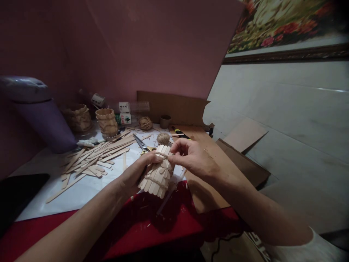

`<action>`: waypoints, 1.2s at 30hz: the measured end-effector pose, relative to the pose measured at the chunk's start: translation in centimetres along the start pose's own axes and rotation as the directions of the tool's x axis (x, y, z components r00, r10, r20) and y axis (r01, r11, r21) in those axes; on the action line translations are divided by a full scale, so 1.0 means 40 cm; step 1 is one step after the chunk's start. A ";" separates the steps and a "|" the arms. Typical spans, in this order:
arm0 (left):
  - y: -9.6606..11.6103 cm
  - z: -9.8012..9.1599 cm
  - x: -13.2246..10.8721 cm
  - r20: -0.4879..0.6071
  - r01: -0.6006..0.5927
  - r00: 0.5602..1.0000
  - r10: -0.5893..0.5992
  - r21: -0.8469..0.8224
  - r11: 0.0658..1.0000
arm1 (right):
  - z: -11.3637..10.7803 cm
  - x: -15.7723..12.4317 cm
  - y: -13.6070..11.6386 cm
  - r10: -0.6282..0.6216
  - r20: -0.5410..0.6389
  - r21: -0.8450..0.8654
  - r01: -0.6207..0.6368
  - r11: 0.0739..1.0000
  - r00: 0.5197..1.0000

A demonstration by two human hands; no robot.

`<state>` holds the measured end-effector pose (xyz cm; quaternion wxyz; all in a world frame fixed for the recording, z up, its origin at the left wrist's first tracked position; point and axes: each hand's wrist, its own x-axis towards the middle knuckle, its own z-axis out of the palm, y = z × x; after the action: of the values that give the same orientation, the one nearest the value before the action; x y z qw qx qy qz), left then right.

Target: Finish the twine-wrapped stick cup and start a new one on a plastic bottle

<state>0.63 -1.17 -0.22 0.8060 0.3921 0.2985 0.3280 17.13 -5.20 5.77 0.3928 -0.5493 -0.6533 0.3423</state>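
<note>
My left hand (141, 167) is wrapped round a craft-stick cup (156, 185), which is tilted over the table's front edge. Its side is made of pale sticks with rounded ends. Two bands of twine (161, 155) run round it, and a small flower of wooden petals (165, 171) sits between them. The left thumb presses near the upper band. My right hand (188, 156) pinches at the right end of that band; what lies between the fingertips is mostly hidden, but the twine leads to them. Just behind the cup are scissors (142, 143) and a ball of twine (163, 138).
Loose craft sticks (95, 156) are heaped on the white sheet at left. Behind them stand two finished stick cups (106, 122), a purple bottle (45, 116), another twine ball (145, 123) and a small pot (165, 121). A utility knife (181, 133) lies on brown cardboard (209, 156) at right.
</note>
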 end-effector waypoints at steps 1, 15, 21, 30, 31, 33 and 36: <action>0.001 0.001 0.000 0.002 -0.008 1.000 0.008 0.005 1.000 | -0.002 -0.001 0.002 -0.003 0.004 0.009 0.003 1.000 1.000; 0.008 0.009 -0.002 -0.003 -0.003 1.000 0.003 -0.031 1.000 | 0.024 -0.048 0.082 -0.310 -0.094 -0.140 0.296 0.945 0.946; 0.003 0.014 0.005 -0.062 -0.167 0.984 0.165 -0.037 0.985 | 0.035 -0.078 0.083 -0.518 -0.115 -0.343 0.456 0.821 0.847; -0.013 0.004 0.010 -0.022 -0.251 0.968 0.251 0.020 0.968 | 0.056 -0.089 0.111 -0.706 0.030 -0.626 0.564 0.539 0.707; -0.013 0.005 0.010 -0.024 -0.254 0.967 0.255 0.028 0.967 | 0.056 -0.089 0.113 -0.714 0.053 -0.654 0.564 0.504 0.698; -0.011 0.008 0.009 -0.030 -0.265 0.964 0.266 0.036 0.964 | 0.056 -0.090 0.115 -0.722 0.071 -0.684 0.560 0.467 0.689; -0.009 0.010 0.011 -0.038 -0.274 0.961 0.275 0.046 0.961 | 0.055 -0.092 0.116 -0.721 0.024 -0.674 0.544 0.500 0.692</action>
<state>1.30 -1.18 -0.43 0.7380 0.4386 0.2652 0.4389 17.60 -8.09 0.18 0.3636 -0.4062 -0.8258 -0.1445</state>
